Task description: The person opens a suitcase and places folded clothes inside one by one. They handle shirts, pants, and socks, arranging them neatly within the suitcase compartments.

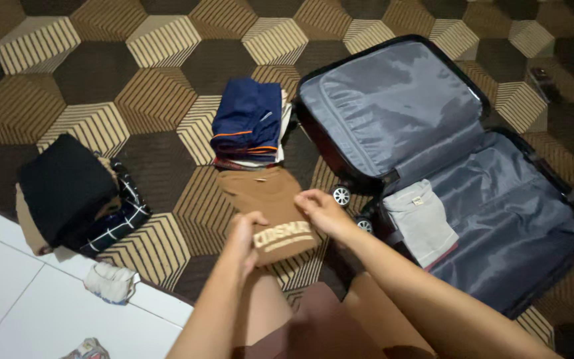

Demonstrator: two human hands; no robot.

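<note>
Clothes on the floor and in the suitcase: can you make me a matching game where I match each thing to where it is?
Things:
1. brown shirt
2. grey folded garment
3. navy folded pile
4. black folded pile

Places:
A. inside the open suitcase
B. far left, at the edge of the patterned mat
C. under the left hand and the right hand
D. on the mat just left of the suitcase lid, beyond the hands

Pairs: 1-C, 2-A, 3-D, 4-B
</note>
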